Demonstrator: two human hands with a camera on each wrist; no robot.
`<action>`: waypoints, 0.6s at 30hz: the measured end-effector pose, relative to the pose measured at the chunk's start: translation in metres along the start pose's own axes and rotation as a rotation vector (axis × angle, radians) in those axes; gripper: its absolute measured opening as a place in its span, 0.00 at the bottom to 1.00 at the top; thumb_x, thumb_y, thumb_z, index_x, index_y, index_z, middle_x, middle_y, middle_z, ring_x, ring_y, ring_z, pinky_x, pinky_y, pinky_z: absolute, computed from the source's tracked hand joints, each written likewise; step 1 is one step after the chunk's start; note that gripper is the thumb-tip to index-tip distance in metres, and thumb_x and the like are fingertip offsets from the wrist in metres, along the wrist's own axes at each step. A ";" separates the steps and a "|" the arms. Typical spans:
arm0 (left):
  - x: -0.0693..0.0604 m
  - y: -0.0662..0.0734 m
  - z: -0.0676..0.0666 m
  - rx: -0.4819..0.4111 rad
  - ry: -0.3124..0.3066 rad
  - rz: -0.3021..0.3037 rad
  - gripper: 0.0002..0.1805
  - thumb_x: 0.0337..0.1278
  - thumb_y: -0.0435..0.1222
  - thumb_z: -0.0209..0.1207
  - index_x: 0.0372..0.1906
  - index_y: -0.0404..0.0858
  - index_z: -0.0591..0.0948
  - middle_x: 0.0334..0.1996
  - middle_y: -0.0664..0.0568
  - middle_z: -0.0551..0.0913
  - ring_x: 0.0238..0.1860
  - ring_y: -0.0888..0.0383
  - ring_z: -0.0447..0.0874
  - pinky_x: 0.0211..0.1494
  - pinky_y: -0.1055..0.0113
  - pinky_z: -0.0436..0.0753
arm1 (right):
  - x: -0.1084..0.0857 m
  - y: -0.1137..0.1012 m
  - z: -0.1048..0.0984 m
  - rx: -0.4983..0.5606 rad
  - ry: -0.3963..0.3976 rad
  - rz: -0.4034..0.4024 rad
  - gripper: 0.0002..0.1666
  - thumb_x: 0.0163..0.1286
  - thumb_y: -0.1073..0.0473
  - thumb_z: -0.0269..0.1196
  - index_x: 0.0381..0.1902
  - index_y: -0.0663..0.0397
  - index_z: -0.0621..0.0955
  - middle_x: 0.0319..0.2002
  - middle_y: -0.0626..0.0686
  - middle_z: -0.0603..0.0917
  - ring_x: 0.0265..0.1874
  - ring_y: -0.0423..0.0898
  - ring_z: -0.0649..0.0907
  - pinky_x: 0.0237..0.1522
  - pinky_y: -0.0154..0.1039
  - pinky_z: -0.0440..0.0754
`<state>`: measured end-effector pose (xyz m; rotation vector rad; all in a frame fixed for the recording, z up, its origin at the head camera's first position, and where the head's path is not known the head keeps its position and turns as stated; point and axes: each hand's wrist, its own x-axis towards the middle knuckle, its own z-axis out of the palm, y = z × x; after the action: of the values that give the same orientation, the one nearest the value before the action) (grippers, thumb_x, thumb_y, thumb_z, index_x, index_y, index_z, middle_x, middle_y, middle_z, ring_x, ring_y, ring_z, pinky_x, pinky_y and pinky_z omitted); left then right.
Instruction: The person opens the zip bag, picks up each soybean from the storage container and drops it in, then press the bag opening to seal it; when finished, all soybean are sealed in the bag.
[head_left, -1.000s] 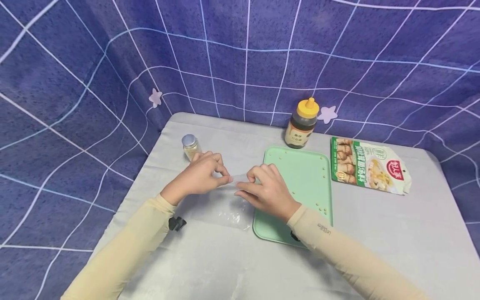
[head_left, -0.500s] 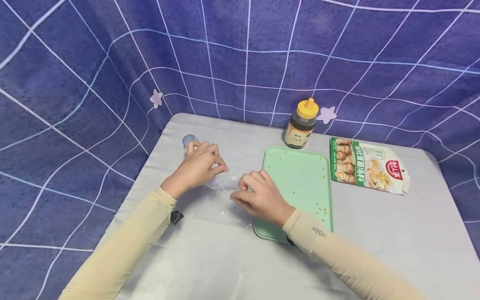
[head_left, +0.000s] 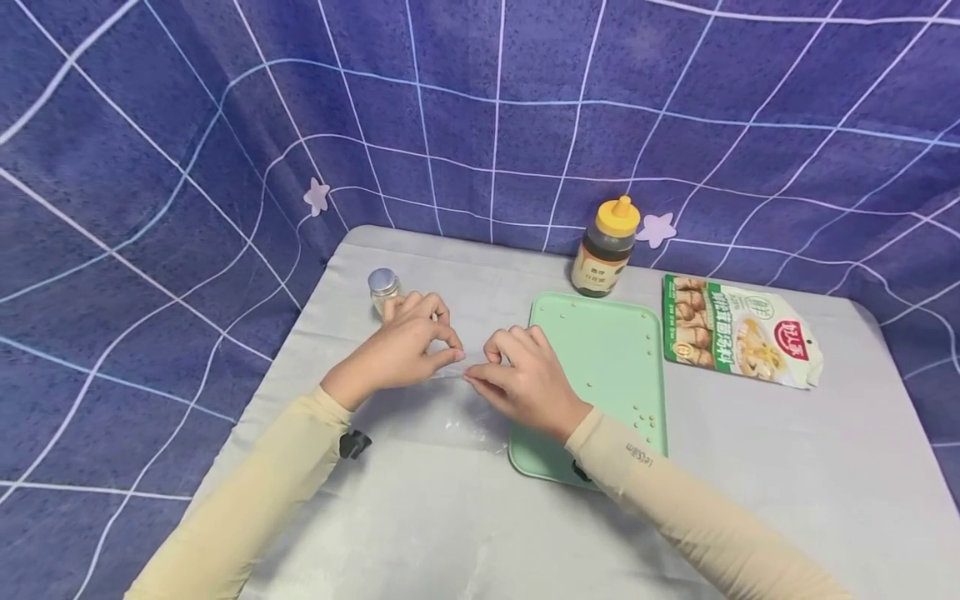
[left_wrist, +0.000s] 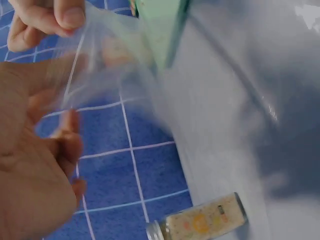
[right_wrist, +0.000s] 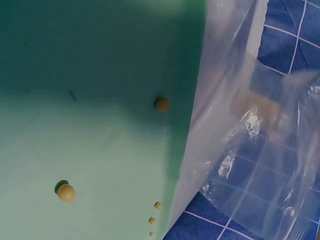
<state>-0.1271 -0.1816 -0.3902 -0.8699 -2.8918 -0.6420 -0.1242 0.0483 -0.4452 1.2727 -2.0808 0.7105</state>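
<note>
A clear plastic bag (head_left: 452,423) hangs between the two hands, its lower part over the grey tabletop. My left hand (head_left: 401,343) pinches the bag's upper edge between thumb and index finger. Close to it on the right, my right hand (head_left: 528,379) pinches the same edge, fingertips almost meeting the left ones. In the left wrist view the bag's film (left_wrist: 132,55) spreads out from the fingers. The right wrist view shows the creased, shiny bag (right_wrist: 235,172) beside the tray; what is inside, if anything, I cannot tell.
A green tray (head_left: 607,333) with several small, round yellowish beads lies under the right forearm. Behind the left hand stands a small jar (head_left: 383,283) with a silver lid. A yellow-capped squeeze bottle (head_left: 603,250) and a seasoning packet (head_left: 738,332) are farther back, before a blue curtain (head_left: 465,125).
Half a second ago the fingertips were farther apart and the bag's mouth gaped between them. Now the fingertips have come together and the edge looks narrow. The tray, bottle and packet stay put.
</note>
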 end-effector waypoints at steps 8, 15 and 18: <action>0.003 0.000 -0.003 0.095 -0.087 0.014 0.03 0.50 0.46 0.76 0.31 0.58 0.92 0.35 0.59 0.70 0.42 0.55 0.62 0.63 0.41 0.47 | -0.003 0.002 0.000 -0.008 -0.006 -0.001 0.02 0.63 0.56 0.74 0.34 0.44 0.91 0.34 0.46 0.70 0.32 0.47 0.70 0.38 0.47 0.66; 0.003 -0.001 0.000 0.159 -0.197 0.047 0.04 0.49 0.44 0.76 0.31 0.60 0.92 0.32 0.65 0.73 0.41 0.56 0.65 0.65 0.39 0.46 | -0.006 0.004 0.001 -0.016 -0.007 -0.007 0.02 0.65 0.55 0.73 0.34 0.44 0.91 0.34 0.46 0.70 0.31 0.47 0.71 0.39 0.47 0.67; 0.005 -0.004 -0.001 0.201 -0.182 0.052 0.07 0.49 0.39 0.75 0.33 0.56 0.93 0.30 0.67 0.76 0.41 0.57 0.67 0.67 0.38 0.45 | -0.007 0.003 0.002 -0.014 -0.003 -0.025 0.01 0.63 0.55 0.74 0.33 0.44 0.90 0.34 0.46 0.70 0.31 0.47 0.71 0.38 0.47 0.67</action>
<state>-0.1341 -0.1823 -0.3903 -1.0191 -3.0115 -0.2741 -0.1250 0.0521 -0.4523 1.2908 -2.0654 0.6822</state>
